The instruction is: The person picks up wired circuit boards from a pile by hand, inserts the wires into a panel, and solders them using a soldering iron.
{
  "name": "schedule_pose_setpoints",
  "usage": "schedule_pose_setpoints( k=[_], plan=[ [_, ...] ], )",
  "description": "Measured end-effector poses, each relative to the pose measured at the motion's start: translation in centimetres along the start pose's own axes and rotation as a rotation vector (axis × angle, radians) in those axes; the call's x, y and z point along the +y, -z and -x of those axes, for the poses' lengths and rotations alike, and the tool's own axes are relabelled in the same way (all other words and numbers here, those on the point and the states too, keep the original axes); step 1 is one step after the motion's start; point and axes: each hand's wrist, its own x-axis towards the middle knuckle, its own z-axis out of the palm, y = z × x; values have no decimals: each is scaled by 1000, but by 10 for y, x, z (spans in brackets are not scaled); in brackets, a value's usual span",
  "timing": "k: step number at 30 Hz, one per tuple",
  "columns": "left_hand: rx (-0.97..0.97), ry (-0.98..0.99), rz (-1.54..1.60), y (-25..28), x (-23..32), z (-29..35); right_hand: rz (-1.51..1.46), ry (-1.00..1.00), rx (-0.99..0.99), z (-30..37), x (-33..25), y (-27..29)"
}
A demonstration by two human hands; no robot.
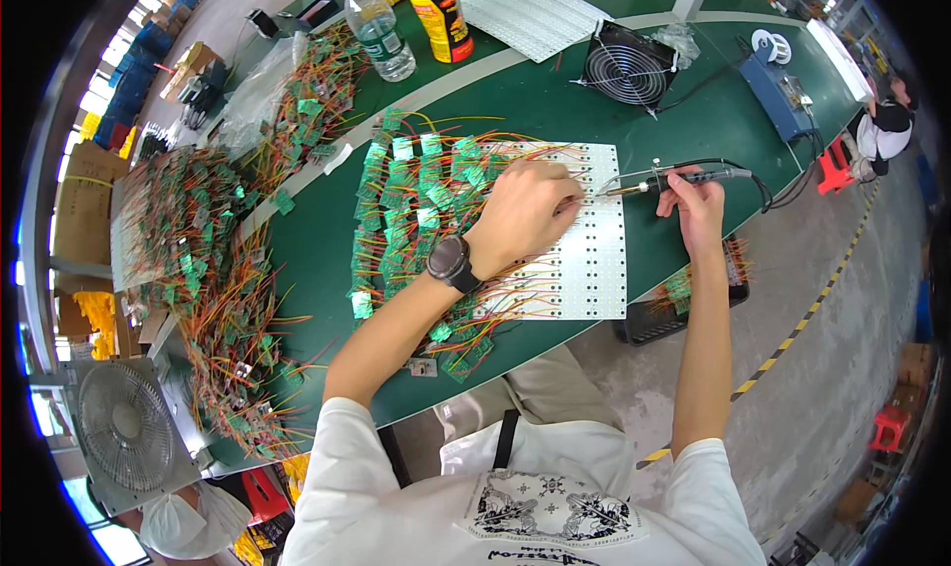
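My right hand (696, 209) grips a soldering iron (684, 179) by its dark handle. The iron's metal tip points left, over the right part of a white LED panel (594, 289) with rows of small pads. Above the same panel my left hand (530, 214) is bent, its fingers pressed together close to the iron's tip. What those fingers pinch is too small to make out. Green circuit boards (396, 219) with red and yellow wires lie in rows across the panel's left side and beyond it, partly under my left wrist.
A big heap of wired boards (188, 229) covers the table's left. Farther back stand a clear bottle (381, 36), an orange-labelled bottle (443, 21), a black fan (626, 69) and a blue soldering station (778, 96). A black crate (654, 323) sits below the table's right edge.
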Motion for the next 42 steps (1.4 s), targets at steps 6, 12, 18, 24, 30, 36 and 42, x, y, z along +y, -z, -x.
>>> schedule_pose_setpoints(
  k=[6,12,18,24,30,36,42],
  plan=[
    [121,-126,-17,67,56,-3,-59,-24,33,-2,6,0],
    [114,-165,-65,97,124,79,-90,-5,91,-5,17,17],
    [148,429,-286,117,103,216,-96,-27,11,-4,16,12],
    [363,861,-763,160,86,314,-82,-17,2,-8,19,19],
    [142,780,-585,192,63,336,-77,5,-15,-6,17,15],
    [108,838,-529,199,64,338,-74,4,2,-4,14,9],
    [45,778,-549,203,59,336,-58,-18,21,-5,15,14]
  ],
)
